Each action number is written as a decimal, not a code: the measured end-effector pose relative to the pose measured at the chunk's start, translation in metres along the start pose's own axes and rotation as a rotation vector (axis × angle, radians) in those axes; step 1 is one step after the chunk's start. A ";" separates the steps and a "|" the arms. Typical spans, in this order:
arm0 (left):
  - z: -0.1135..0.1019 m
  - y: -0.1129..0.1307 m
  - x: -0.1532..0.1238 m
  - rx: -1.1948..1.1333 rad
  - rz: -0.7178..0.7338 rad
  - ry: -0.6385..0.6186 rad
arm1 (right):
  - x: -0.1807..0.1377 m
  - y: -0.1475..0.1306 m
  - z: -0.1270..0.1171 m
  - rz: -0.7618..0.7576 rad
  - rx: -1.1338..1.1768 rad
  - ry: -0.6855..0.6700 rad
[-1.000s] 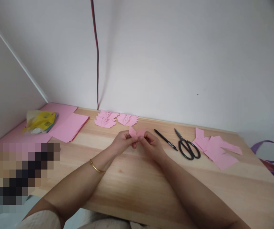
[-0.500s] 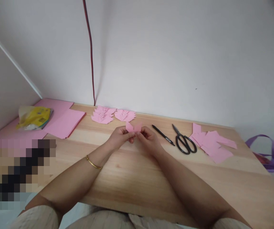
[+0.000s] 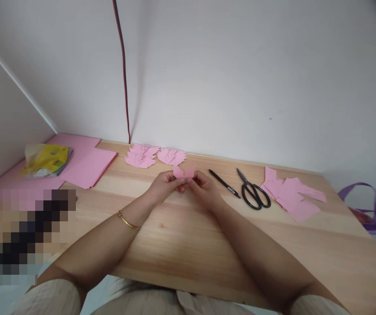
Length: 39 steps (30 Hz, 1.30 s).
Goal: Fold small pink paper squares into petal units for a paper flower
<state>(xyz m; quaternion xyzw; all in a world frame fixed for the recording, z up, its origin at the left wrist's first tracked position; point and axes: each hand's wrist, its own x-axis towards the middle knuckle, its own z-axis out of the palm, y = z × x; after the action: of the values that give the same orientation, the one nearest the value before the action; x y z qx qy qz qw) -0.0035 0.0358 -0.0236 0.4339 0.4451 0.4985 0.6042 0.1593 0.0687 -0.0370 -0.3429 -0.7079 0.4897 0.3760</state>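
Both my hands meet over the middle of the wooden table. My left hand and my right hand each pinch one side of a small folded pink paper piece, held just above the tabletop. A gold bangle sits on my left wrist. Behind the hands, by the wall, lie cut pink paper shapes with jagged edges.
A black pen and black scissors lie right of my hands, then a heap of pink paper squares. A stack of pink sheets and a yellow packet are at the left. A purple ribbon hangs off the right end.
The view shifted slightly. My hands stay together on the pink piece, with the fingers working it a little; nothing else on the table has moved.
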 end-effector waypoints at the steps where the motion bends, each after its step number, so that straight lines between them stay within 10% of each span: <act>1: 0.000 0.000 0.000 -0.013 -0.002 -0.004 | 0.000 0.000 0.000 -0.003 -0.001 0.003; 39: 0.001 0.003 -0.001 -0.158 -0.005 0.044 | -0.001 -0.001 -0.003 -0.028 -0.070 0.031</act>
<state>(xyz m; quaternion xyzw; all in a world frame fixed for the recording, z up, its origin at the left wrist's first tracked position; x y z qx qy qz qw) -0.0036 0.0351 -0.0204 0.3730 0.4185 0.5399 0.6279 0.1624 0.0685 -0.0356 -0.3536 -0.7234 0.4539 0.3816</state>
